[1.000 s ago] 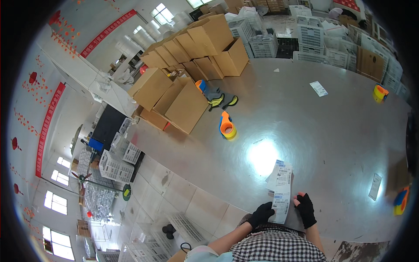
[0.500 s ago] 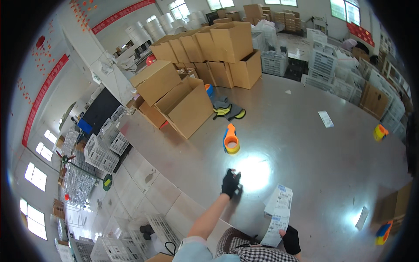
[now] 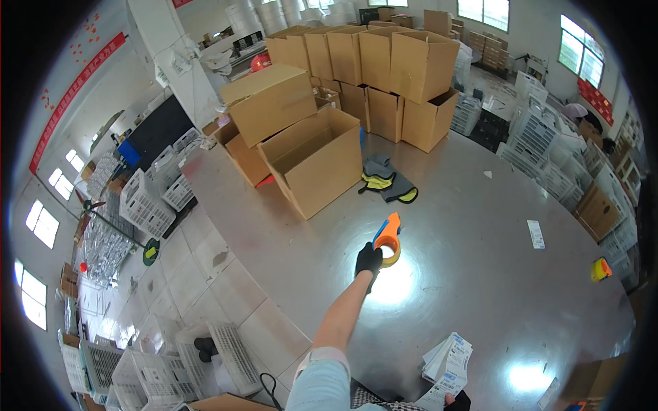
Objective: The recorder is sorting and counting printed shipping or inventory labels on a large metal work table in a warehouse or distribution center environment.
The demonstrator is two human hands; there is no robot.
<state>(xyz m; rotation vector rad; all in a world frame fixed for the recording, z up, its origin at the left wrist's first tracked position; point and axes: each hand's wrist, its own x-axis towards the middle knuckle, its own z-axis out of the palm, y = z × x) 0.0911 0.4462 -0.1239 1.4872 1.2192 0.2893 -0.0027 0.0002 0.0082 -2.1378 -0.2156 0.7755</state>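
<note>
Left hand (image 3: 369,260) at one tape dispenser (image 3: 389,236), right hand (image 3: 458,401) at the labels (image 3: 449,366)

From my seat I read every clock position from the left hand. Its black half-finger glove meets the dispenser's near left side, and the dispenser, orange with yellow tape, lies at 2 o'clock on the metal table (image 3: 466,288). The fingers are hidden, so I cannot tell how far they have closed. The right hand, at 5 o'clock, is cut off by the lower edge; I see one thumb against the labels' border but cannot tell the full grip. The labels are fanned in one pile, too overlapped for me to count.

Farther out I count two more dispensers: a second dispenser (image 3: 602,269) at 3 o'clock, and a sliver of a third dispenser (image 3: 577,405) at 4, beside a carton (image 3: 606,377). Two single labels lie apart: a loose slip (image 3: 536,234) at 3, another slip (image 3: 548,394) at 4. Grey-and-yellow gloves (image 3: 394,185) sit bunched at 12.

At 11 o'clock one open box (image 3: 322,175) blocks my view behind it, with two more boxes (image 3: 271,103) beyond. A two-tier box wall (image 3: 425,65) closes off 12. White crates (image 3: 147,205) stand at 9, more crates (image 3: 534,133) at 2
</note>
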